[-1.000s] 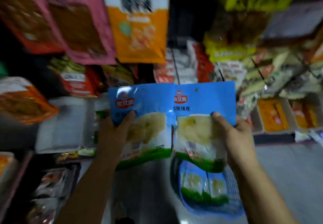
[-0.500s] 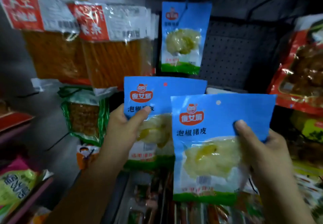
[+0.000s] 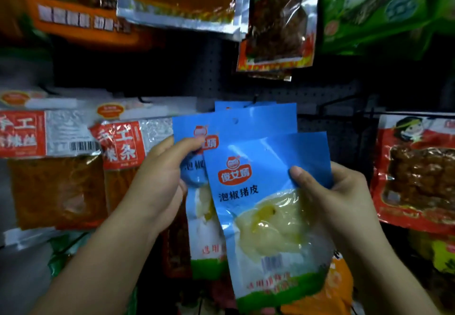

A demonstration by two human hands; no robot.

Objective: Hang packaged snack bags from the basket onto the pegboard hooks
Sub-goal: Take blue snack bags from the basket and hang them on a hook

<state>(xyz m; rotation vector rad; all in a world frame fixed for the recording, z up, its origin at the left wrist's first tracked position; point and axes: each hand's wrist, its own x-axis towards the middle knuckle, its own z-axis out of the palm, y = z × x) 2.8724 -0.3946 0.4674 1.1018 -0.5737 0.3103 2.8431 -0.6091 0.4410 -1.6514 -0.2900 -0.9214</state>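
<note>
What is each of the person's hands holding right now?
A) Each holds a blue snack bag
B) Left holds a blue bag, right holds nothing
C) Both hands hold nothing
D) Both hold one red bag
A: the left hand pinches the rear blue bag, and the right hand grips the front blue bag.

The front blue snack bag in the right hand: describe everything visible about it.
The front blue snack bag is a glossy plastic pouch with a blue top, a red logo, dark printed characters, a clear window showing pale yellow contents, a barcode and a green bottom band. A small hang hole sits near its top edge. It tilts, top leaning left. The right hand pinches its upper right edge, thumb in front. It overlaps a second blue bag held by the left hand.
</note>
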